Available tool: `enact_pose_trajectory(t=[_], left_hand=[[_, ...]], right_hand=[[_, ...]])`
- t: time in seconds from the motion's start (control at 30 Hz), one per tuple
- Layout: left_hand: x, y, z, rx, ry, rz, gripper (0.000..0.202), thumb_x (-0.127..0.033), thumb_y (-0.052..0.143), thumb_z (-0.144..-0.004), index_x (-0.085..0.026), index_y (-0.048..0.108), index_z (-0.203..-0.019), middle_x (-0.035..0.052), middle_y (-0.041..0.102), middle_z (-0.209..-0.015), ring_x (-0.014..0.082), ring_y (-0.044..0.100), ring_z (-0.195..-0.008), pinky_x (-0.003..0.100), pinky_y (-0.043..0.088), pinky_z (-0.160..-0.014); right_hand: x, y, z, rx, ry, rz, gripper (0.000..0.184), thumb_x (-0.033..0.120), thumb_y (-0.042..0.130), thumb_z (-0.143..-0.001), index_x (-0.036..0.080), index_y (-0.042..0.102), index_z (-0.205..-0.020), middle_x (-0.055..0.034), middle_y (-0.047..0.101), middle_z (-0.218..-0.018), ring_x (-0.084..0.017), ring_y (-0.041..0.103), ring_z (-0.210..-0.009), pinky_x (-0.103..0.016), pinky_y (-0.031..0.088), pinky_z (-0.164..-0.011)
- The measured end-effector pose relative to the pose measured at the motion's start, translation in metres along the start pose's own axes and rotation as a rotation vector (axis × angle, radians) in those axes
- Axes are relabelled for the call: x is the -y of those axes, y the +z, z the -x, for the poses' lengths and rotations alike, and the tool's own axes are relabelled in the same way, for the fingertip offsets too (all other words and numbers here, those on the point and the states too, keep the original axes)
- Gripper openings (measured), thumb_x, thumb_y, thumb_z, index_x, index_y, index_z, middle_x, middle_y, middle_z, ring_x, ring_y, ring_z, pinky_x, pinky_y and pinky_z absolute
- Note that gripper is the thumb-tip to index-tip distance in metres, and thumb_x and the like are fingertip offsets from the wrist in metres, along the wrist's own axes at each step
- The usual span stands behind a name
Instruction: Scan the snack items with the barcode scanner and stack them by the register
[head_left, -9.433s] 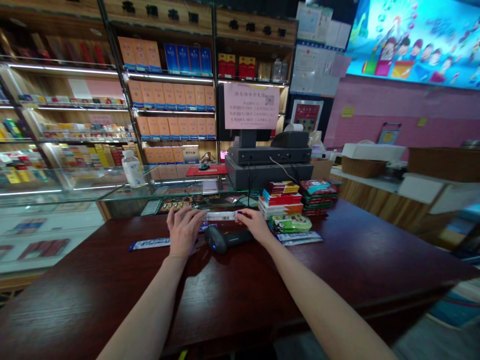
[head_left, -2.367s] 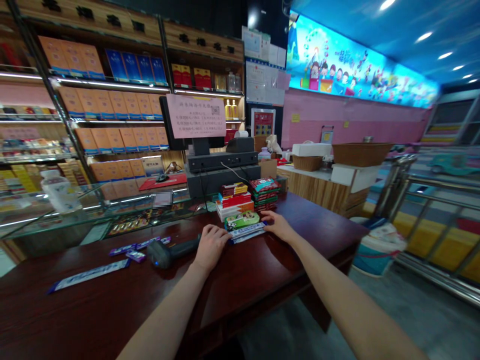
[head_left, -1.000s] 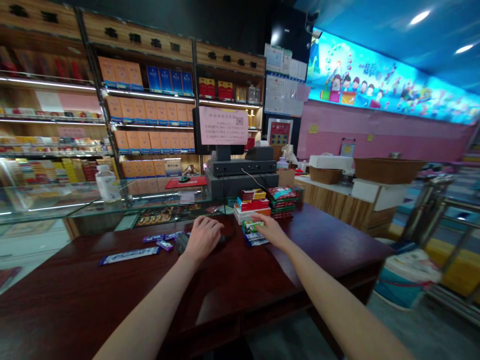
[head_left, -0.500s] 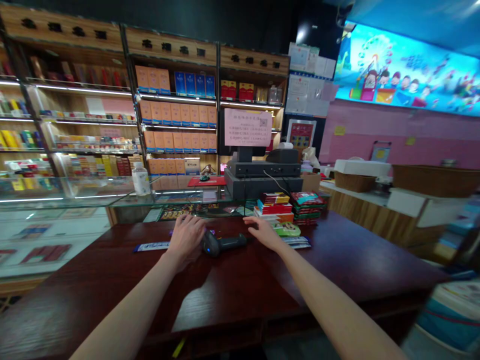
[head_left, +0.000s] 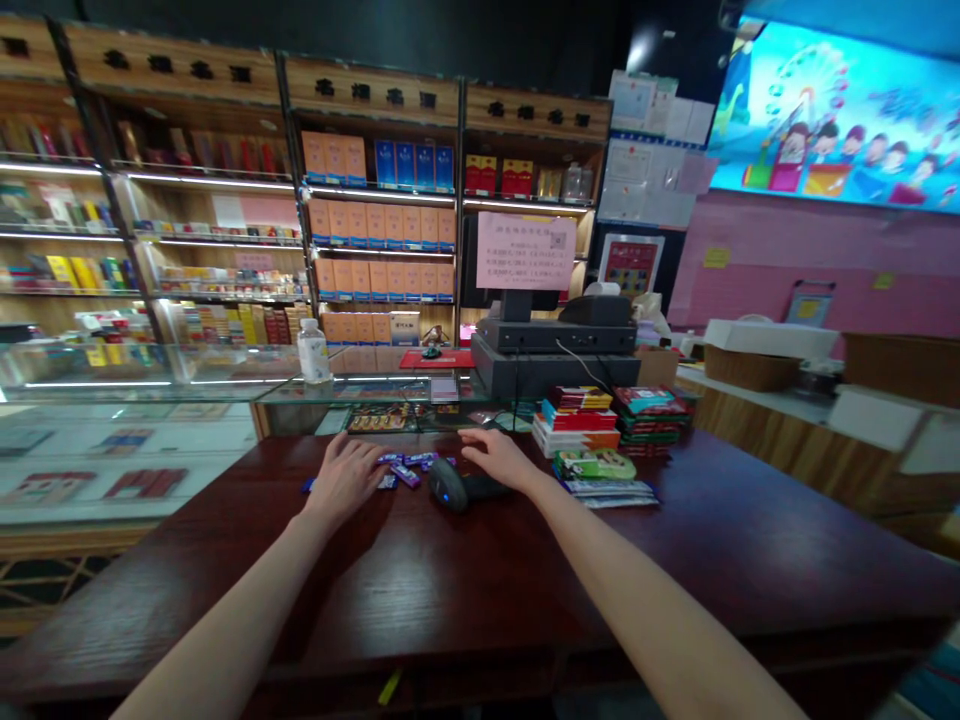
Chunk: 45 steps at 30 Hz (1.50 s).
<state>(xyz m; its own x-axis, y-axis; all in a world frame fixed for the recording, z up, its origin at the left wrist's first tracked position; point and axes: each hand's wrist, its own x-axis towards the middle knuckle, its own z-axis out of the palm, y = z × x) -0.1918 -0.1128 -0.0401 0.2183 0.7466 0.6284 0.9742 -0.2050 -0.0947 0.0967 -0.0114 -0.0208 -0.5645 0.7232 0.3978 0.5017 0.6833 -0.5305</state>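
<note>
Purple foil packets (head_left: 405,471) lie loose on a dark red wood counter (head_left: 480,590), their print too small and blurred to read. Left hand (head_left: 343,478) sits palm down just left of them, relaxed, with the fingers spread and the fingertips at or very near the closest packet. A blue strip packet (head_left: 308,485) pokes out beside that hand, mostly hidden, so its full length can't be seen. No clench, and nothing visibly held, though anything right under the palm is hidden.

Right hand (head_left: 495,458) is open too, palm down and empty, fingers pointing left, just beside a black handheld barcode scanner (head_left: 454,486). Can't tell whether it touches the scanner. The scanner lies between the hands, nearer the right one, with a blue light on its head and part of its handle hidden from this angle.

Farther right, a green-labelled box (head_left: 596,464) sits on flat blue-and-white packets (head_left: 609,493), well clear of both hands. Behind it stand two stacks of cartons (head_left: 577,420). A pink notice (head_left: 526,251) above a till terminal (head_left: 555,338) is unreadable at this resolution. Both forearms run out of frame at the bottom edge.
</note>
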Motion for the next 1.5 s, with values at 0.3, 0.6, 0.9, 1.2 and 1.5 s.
enact_pose_trajectory(t=[0.3, 0.6, 0.9, 1.2, 1.5], left_hand=[[0.053, 0.004, 0.029, 0.225, -0.063, -0.012, 0.047, -0.04, 0.055, -0.092, -0.029, 0.054, -0.138, 0.0105, 0.067, -0.13, 0.0279, 0.055, -0.13, 0.062, 0.003, -0.12], [0.088, 0.004, 0.047, 0.332, -0.162, -0.029, 0.052, -0.033, 0.05, -0.091, -0.028, 0.048, -0.143, 0.013, 0.065, -0.134, 0.0273, 0.051, -0.135, 0.064, 0.003, -0.119], [0.107, 0.001, 0.061, 0.363, -0.236, 0.021, 0.049, -0.034, 0.045, -0.093, -0.028, 0.049, -0.141, 0.0115, 0.063, -0.136, 0.0285, 0.05, -0.135, 0.068, 0.004, -0.117], [0.102, -0.012, 0.062, 0.403, -0.317, 0.08, 0.048, -0.03, 0.046, -0.093, -0.031, 0.047, -0.141, 0.0054, 0.07, -0.129, 0.0276, 0.049, -0.136, 0.068, 0.003, -0.117], [0.1, -0.016, 0.063, 0.408, -0.317, 0.094, 0.046, -0.031, 0.047, -0.092, -0.03, 0.049, -0.138, 0.0063, 0.071, -0.125, 0.0257, 0.055, -0.13, 0.065, 0.001, -0.119]], right_hand=[[0.051, 0.026, -0.031, 0.148, -0.098, 0.265, 0.051, 0.031, 0.061, -0.089, 0.027, 0.056, -0.139, -0.0055, 0.071, -0.124, -0.027, 0.06, -0.12, -0.041, 0.043, -0.101], [0.084, 0.055, -0.051, 0.267, -0.15, 0.433, 0.051, 0.025, 0.057, -0.089, 0.029, 0.055, -0.139, -0.007, 0.07, -0.125, -0.027, 0.059, -0.119, -0.042, 0.041, -0.098], [0.101, 0.088, -0.057, 0.367, -0.259, 0.56, 0.05, 0.02, 0.052, -0.09, 0.027, 0.055, -0.14, -0.0124, 0.07, -0.122, -0.029, 0.059, -0.118, -0.046, 0.04, -0.098], [0.101, 0.11, -0.059, 0.36, -0.267, 0.604, 0.038, 0.021, 0.054, -0.091, 0.023, 0.062, -0.128, -0.0144, 0.073, -0.115, -0.031, 0.062, -0.112, -0.047, 0.04, -0.094], [0.095, 0.12, -0.056, 0.296, -0.237, 0.583, 0.04, 0.015, 0.048, -0.093, 0.025, 0.06, -0.13, -0.0109, 0.073, -0.116, -0.027, 0.062, -0.112, -0.042, 0.039, -0.093]])
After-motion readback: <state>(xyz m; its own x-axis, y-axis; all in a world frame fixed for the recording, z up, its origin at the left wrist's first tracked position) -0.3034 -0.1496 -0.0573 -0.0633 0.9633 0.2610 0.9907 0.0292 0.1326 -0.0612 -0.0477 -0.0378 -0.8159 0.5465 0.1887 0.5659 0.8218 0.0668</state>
